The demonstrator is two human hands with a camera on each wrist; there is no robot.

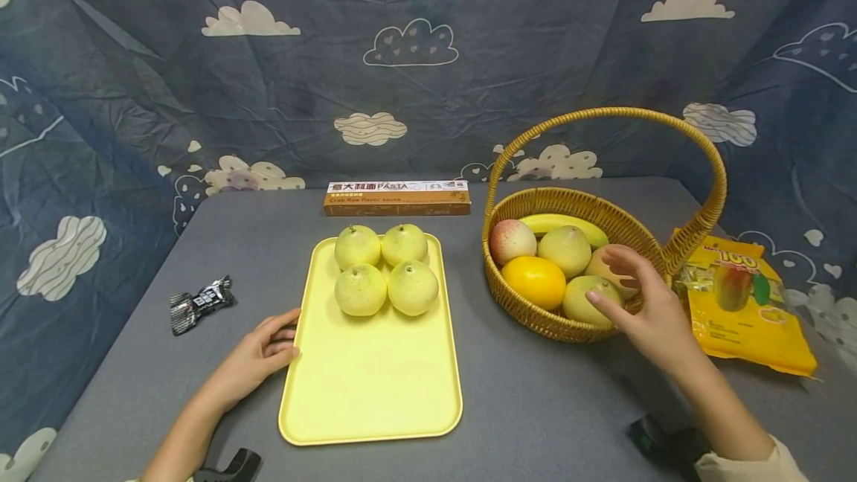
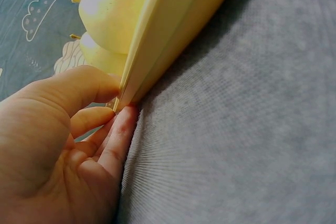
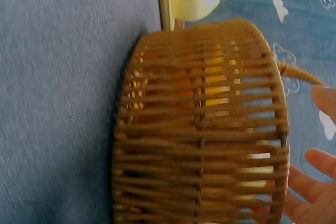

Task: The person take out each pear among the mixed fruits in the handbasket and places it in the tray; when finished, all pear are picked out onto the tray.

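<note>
Several round pale-green pears (image 1: 361, 289) sit at the far end of a yellow tray (image 1: 375, 393). My left hand (image 1: 257, 355) is at the tray's left edge; in the left wrist view its thumb and fingers (image 2: 118, 129) close on the rim. On the right stands a wicker basket (image 1: 535, 326) with a tall handle, holding a peach (image 1: 512, 242), a banana (image 1: 559, 223), an orange-yellow fruit (image 1: 534, 283) and pears. Over the basket's near right side is my right hand (image 1: 646, 311), thumb and fingers spread apart above a pear (image 1: 589, 300), gripping nothing.
Behind the tray lies a pasta box (image 1: 397, 199). A yellow snack bag (image 1: 750, 311) with a mango picture is right of the basket, partly behind it. A small black-and-silver wrapped packet (image 1: 201, 305) lies at the left. A cloud-print cloth (image 1: 321, 95) hangs behind the table.
</note>
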